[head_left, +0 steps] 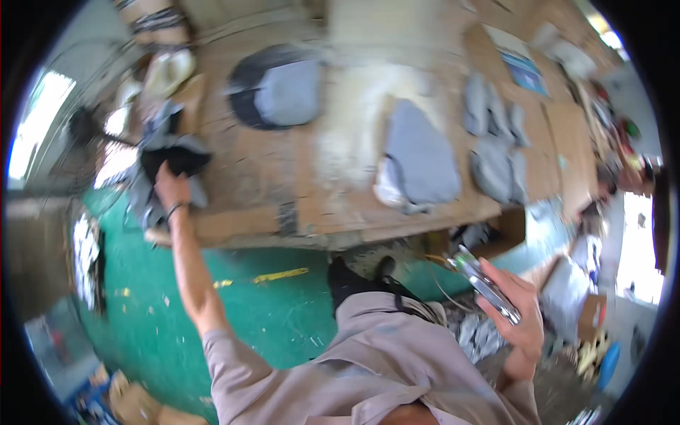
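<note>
My left hand (172, 188) reaches to the table's left end, its fingers closed on a black fabric piece (177, 160). That piece lies on a heap of grey fabric pieces (145, 191). At my right side, in front of the table, my right hand (520, 304) is wrapped round a slim silver metal tool (489, 290) with a small green spot near its far end; its exact kind is blurred. Between the hands, a grey shaped pad (421, 156) lies on the table, and farther back is a rounded grey piece on black (287, 92).
The cardboard-covered table (248, 184) has a pale, stained patch (354, 106). More grey pieces (492, 142) lie at its right. A fan (85, 127) stands beyond the left end. Under the table is an open box (496, 237); a thin hose (440, 280) hangs near my right hand.
</note>
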The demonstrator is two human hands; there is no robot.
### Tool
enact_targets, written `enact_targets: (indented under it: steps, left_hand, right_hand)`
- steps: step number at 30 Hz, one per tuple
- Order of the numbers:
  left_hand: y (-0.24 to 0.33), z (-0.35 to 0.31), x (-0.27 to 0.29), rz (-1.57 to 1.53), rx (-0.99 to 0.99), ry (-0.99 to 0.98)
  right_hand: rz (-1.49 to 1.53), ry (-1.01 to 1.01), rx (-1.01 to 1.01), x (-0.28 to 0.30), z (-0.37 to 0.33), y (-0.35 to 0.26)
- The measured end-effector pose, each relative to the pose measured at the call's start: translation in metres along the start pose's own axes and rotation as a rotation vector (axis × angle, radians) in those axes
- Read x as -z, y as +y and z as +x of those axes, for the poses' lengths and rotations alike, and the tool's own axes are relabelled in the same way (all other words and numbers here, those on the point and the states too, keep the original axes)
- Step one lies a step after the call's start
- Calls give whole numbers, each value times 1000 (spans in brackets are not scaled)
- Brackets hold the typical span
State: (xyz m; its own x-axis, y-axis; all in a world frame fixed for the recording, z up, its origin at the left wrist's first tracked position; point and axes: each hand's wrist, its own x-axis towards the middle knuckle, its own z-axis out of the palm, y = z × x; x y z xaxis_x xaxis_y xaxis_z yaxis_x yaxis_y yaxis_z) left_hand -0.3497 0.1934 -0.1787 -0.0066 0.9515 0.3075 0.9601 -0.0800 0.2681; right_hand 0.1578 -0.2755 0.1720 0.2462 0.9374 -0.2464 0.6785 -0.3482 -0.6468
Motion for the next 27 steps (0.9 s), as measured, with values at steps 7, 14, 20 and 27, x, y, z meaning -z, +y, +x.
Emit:
enact_targets:
  steps: [7, 14, 20, 27]
  left_hand:
    - [61, -149, -7, -180, -120, 32]
    - [104, -456, -43, -251, 41, -444]
    - [98, -672, -16, -187, 402, -1168]
    - [82, -723, 12, -428, 1079, -1315]
  right_hand:
    - [0, 102, 43, 51, -62, 49]
    - [46, 322, -8, 98, -129, 87]
    - [-219, 418, 188, 115, -185, 122]
    - [-101, 122, 354, 136, -230, 164]
